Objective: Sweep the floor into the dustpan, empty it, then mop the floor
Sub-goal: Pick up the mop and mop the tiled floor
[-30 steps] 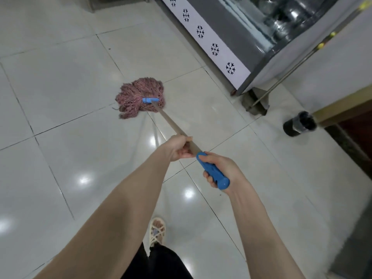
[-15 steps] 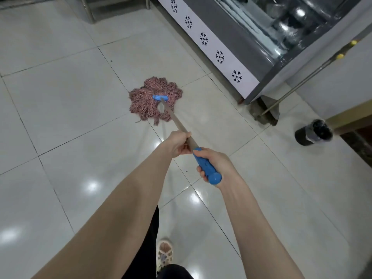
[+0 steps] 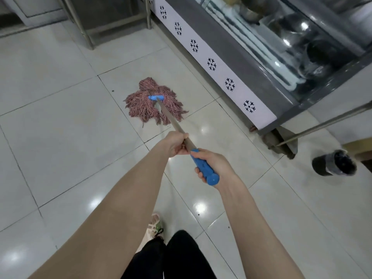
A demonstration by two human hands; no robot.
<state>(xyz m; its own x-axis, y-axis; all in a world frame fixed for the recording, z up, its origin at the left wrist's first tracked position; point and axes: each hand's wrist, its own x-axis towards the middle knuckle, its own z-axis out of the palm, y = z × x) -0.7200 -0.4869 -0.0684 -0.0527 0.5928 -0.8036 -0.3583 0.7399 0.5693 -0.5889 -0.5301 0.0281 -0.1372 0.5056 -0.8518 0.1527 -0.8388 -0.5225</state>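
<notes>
A mop with a pink string head (image 3: 150, 104) and a blue clamp lies flat on the white tiled floor (image 3: 60, 125) ahead of me. Its metal handle (image 3: 171, 122) runs back toward me and ends in a blue grip (image 3: 204, 170). My left hand (image 3: 174, 144) is closed around the metal shaft just above the grip. My right hand (image 3: 213, 165) is wrapped around the blue grip at the handle's end. No dustpan or broom head is in sight.
A glass-fronted display freezer (image 3: 251, 63) with a snowflake strip stands along the right. A long metal pole (image 3: 322, 125) leans by its corner, near a dark cup (image 3: 333, 163) lying on the floor. Metal table legs (image 3: 80, 23) stand at the back.
The mop head has slid right and closer to the freezer, its strings spreading out. Both hands kept their hold on the handle. My feet shifted forward.
</notes>
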